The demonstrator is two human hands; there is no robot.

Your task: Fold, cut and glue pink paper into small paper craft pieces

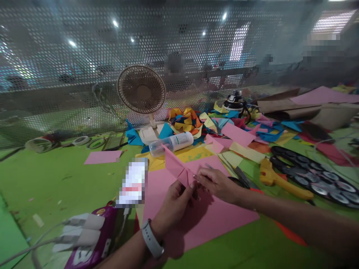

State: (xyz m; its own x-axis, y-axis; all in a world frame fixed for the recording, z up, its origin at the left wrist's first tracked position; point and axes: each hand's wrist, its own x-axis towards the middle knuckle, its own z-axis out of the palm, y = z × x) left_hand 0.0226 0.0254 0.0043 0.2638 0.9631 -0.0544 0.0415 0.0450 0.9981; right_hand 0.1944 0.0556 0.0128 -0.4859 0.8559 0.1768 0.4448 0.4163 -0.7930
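A folded pink paper (175, 164) stands tilted above a large pink sheet (224, 216), its creased lower corner pinched between the thumb and fingers of my left hand (178, 200). Close by on its right, my right hand (217, 183) is closed in a pinch, fingertips at the paper's creased edge. A small shiny point shows at those fingertips, but what they grip is too small to make out. Behind the right hand pokes a thin dark rod (208, 166); whether the hand holds it is unclear. My left wrist wears a watch with a light band (151, 239).
Behind lie a clear bottle (179, 142), a fan (141, 89) and a heap of coloured folded papers (190, 121). Leftward are a lit phone (133, 181) and a purple power strip with plugs (94, 239). Rightward are a yellow-handled tool (283, 181) and a black tray of round pieces (316, 175).
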